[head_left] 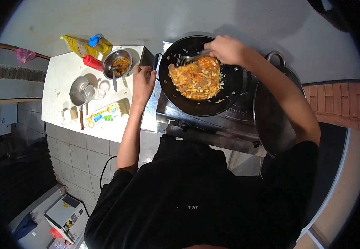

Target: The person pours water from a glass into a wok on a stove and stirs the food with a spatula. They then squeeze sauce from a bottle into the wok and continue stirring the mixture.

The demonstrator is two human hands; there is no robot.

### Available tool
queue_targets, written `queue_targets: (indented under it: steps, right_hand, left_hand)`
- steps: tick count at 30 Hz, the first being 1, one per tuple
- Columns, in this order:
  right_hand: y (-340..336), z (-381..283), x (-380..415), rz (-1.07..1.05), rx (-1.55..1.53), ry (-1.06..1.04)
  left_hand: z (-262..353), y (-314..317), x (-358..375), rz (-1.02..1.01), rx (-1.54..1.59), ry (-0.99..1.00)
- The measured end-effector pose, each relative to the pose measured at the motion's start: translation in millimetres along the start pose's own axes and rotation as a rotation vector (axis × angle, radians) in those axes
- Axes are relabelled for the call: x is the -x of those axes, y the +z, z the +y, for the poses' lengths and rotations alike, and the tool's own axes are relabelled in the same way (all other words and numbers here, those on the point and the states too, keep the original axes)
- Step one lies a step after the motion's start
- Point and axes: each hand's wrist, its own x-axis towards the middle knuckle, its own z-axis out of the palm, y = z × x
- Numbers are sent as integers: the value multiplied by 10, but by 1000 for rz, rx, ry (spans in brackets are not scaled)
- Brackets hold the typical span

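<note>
A black wok (180,103) sits on the stove, filled with a mix of orange and yellow shredded vegetables and brown slices (196,79). My right hand (225,50) reaches over its far side, closed around a metal spatula (188,59). The spatula's blade is in the upper left of the food, partly covered by it. At the wok's left side, my left hand (143,83) has curled fingers against the dark loop handle (156,62). Part of that grip is hidden.
Left of the stove, a white table (59,70) bears a steel bowl (117,62) of chopped food with a spoon, a saucepan (79,89), a red squeeze bottle (92,63) and an oil bottle (101,43). A large dark pan (275,116) stands at the right.
</note>
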Motion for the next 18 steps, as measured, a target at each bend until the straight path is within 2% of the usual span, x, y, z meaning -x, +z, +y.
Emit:
queue_targets:
  steps: [2,6,9,10,12,13,17,18]
  right_hand:
    - [-105,-169,124,46,75,-84]
    - [-392,-68,20,96,98,-107]
    - [-381,24,-172,267,168,-164]
    - [-307,2,-207,267,168,-155]
    - [-138,-42,-254,69,-47,-173]
    - [-115,-151,-183,14,-48,-160]
    - [-240,-315,383,126,34,-229]
    - [-396,-362,504,78,1,-93]
  left_hand:
    - [34,-29,-2,-9,-13,-10]
    - [55,-31,-15,-14,-40,-20]
    - [78,-43,-16,-20,-52,-11]
    - [76,-38,-21,-25,-48,-5]
    - [58,-31,-19,-13,-27,3]
    - [84,-49,-26,-35,-34,-32]
    - [75,-89,-39,-62,-7,-19]
    - [58,-92,-42,-60,-27,4]
